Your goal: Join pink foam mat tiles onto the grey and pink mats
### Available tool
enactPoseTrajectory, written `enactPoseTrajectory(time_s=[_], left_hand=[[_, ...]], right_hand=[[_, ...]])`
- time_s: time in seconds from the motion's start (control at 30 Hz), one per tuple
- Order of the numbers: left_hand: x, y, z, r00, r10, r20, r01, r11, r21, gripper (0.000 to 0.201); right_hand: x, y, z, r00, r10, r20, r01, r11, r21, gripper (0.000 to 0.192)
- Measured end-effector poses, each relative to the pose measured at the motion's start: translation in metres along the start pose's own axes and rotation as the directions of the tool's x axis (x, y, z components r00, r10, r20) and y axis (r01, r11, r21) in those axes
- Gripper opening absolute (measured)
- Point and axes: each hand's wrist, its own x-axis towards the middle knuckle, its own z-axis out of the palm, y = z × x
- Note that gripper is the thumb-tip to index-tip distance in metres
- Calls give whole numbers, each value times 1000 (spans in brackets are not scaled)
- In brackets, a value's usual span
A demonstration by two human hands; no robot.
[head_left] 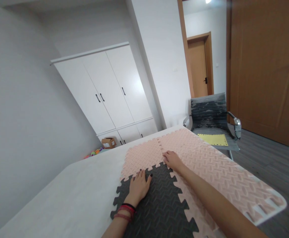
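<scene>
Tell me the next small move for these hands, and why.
Probably press the dark mat down along its toothed far edge, where it meets the pink mat. The left hand lies on the dark mat near that edge, the right hand by its far right corner, and I can't tell whether every tooth is locked.

A pale label [106, 145] is showing on the box [113, 143], sitting toward the left of the side that is facing the camera; any print on it is coming out too small and blurred to read. No text, brand, number or sign is standing out legibly anywhere in view.
</scene>
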Motion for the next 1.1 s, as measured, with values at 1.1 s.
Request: enactPoseTrajectory(time_s=[1.1], left_hand=[[-2, -2, -1, 971, -159, -177, 169, 985, 38, 62]], right_hand=[[-4, -4, -5, 1000, -17, -20, 16, 999, -45, 32]])
